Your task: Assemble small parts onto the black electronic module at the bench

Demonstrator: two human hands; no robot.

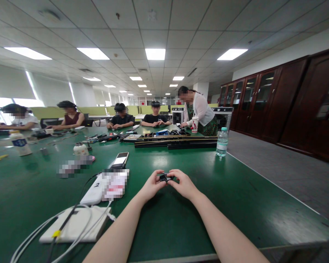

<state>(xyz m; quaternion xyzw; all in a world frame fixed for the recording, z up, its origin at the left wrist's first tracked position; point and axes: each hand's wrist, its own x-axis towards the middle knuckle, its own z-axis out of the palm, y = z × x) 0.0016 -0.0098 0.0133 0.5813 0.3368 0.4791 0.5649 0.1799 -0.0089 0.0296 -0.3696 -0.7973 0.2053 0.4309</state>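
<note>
Between my two hands is a small black part [166, 178], too small to name, held just above the green table [159, 226]. My left hand [152, 187] grips its left side between thumb and fingers. On the opposite side, the thumb and fingers of my right hand [184, 184] pinch it as well. Both thumbs lie along its near edge, and the fingertips curl over the far edge. Parts of it are hidden behind the fingers.
Left of my arms lie a white power bank [94, 191], a white box [74, 228] with looped cables and a phone [120, 160]. A water bottle [222, 142] stands near the right edge. Black bars [178, 142] and tools lie farther back. Several people sit or stand beyond.
</note>
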